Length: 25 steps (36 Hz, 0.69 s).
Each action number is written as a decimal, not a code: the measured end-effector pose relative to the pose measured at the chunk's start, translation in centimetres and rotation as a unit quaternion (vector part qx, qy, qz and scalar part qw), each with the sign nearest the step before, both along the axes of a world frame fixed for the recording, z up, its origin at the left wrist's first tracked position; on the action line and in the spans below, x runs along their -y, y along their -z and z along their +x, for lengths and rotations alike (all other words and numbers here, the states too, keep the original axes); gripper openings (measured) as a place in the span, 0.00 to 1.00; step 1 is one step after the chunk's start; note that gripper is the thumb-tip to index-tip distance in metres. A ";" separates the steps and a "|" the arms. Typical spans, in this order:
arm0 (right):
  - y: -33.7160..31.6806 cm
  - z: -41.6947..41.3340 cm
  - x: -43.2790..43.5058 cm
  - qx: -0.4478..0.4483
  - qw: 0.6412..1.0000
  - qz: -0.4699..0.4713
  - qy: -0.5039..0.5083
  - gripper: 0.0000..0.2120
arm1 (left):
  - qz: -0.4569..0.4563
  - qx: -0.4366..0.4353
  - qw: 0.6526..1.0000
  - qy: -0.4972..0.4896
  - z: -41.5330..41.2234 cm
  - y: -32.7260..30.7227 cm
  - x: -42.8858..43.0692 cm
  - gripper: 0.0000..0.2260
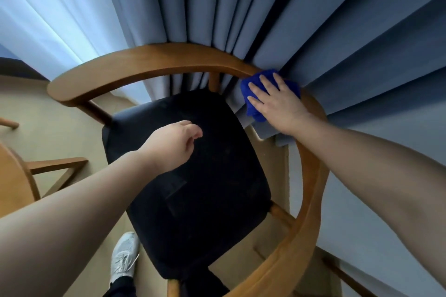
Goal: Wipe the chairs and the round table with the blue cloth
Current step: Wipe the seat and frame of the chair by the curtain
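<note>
A wooden chair with a curved backrest rail [135, 65] and a black seat [193, 176] stands below me. My right hand [275, 101] lies flat on the blue cloth [253, 108], pressing it on the rail's right bend beside the curtain. My left hand [176, 144] hovers over the black seat with its fingers loosely curled and nothing in it. At the left edge, part of the round wooden table [12, 176] shows.
Blue-grey curtains [313, 19] hang right behind the chair and touch the rail. Another chair's wooden parts [58, 166] stand at the left. My white shoe [124, 255] rests on the beige floor under the seat's front edge.
</note>
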State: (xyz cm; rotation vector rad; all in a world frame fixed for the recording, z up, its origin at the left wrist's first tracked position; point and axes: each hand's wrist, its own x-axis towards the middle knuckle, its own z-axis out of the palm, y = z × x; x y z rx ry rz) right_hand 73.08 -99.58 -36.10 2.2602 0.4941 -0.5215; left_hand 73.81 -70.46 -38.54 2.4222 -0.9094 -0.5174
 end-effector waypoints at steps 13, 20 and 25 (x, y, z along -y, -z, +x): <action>-0.7 -5.0 -0.2 -0.093 0.986 -0.077 0.112 0.31 | -0.002 -0.008 1.000 0.012 -0.8 -0.6 0.7 0.12; -0.3 -12.9 -1.0 -0.172 0.954 -0.039 0.241 0.33 | -0.008 -0.014 0.999 0.032 -1.4 -1.3 0.3 0.12; 0.7 -15.6 -2.1 -0.211 0.941 -0.025 0.264 0.29 | -0.013 -0.011 0.999 0.043 -1.7 -1.6 0.1 0.12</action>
